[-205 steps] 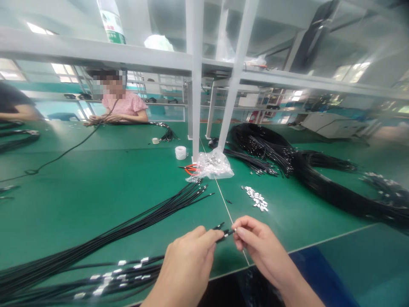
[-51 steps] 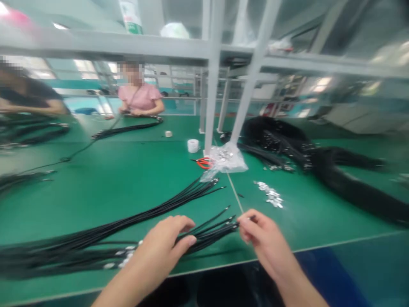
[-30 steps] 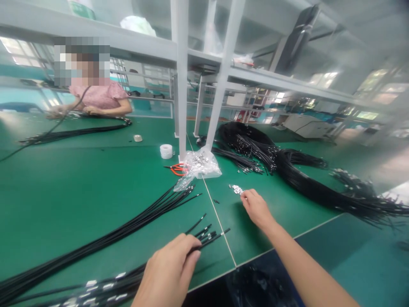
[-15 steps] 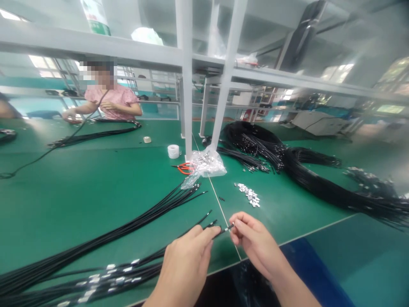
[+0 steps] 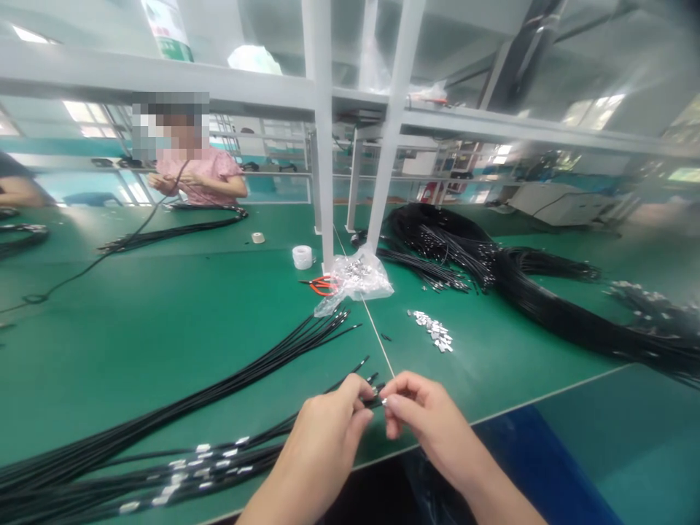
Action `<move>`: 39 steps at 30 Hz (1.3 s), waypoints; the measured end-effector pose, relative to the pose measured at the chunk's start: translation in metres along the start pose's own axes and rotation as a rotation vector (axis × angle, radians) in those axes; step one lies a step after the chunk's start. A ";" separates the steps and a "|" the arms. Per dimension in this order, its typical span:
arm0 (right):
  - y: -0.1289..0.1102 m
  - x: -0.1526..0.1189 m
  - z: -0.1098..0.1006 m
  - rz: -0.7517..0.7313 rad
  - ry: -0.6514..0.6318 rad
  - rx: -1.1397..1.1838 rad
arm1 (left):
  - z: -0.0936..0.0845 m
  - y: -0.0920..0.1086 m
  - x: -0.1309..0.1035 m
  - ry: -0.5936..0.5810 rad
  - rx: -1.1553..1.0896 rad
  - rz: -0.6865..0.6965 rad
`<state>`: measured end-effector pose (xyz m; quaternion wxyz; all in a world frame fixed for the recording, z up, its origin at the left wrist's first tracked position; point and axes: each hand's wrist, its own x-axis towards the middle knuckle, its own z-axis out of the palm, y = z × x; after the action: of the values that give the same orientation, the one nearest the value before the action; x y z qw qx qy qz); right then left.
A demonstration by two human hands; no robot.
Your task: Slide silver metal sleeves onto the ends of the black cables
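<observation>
My left hand [image 5: 328, 430] is closed near the tip of a black cable, its thumb and index finger bent around it. Close beside it, my right hand [image 5: 424, 412] pinches the cable's end, where a small pale piece [image 5: 384, 402] shows at the thumb tip. The fingers hide most of this end. Under and left of my left hand runs a bundle of black cables [image 5: 262, 435] with white tags [image 5: 203, 448]. Farther up the table, another bundle of black cables [image 5: 246, 370] lies with its ends fanned out.
Small silver pieces [image 5: 437, 334] lie in a pile on the green table [image 5: 164, 313]. A plastic bag [image 5: 372, 281], red-handled pliers [image 5: 321, 285] and a white tape roll [image 5: 302, 257] sit by the shelf post [image 5: 324, 168]. Large cable coils [image 5: 525, 299] lie right. A co-worker [image 5: 202, 179] handles cable opposite.
My hands have come closer together, and the stretch of cable between them is now mostly covered. My left fingers have bent more. The co-worker's hands have come together.
</observation>
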<state>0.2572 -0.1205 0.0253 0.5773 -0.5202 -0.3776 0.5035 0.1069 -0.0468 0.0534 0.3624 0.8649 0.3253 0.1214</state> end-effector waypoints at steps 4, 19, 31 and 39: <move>0.009 0.003 0.008 0.008 0.005 -0.017 | -0.003 -0.004 0.001 0.004 -0.079 -0.017; 0.006 0.001 -0.011 0.058 0.354 -0.494 | -0.031 -0.030 -0.039 0.032 0.377 -0.141; 0.035 0.025 -0.061 -0.137 0.444 -0.851 | -0.076 -0.091 -0.029 0.202 0.751 -0.372; 0.006 0.069 -0.125 -0.126 0.558 -1.219 | -0.091 -0.096 0.000 0.182 0.595 -0.401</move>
<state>0.3902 -0.0814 -0.0078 0.2845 -0.8407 -0.4605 0.0122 0.0204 0.0533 0.0504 0.0812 0.8372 0.5403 0.0247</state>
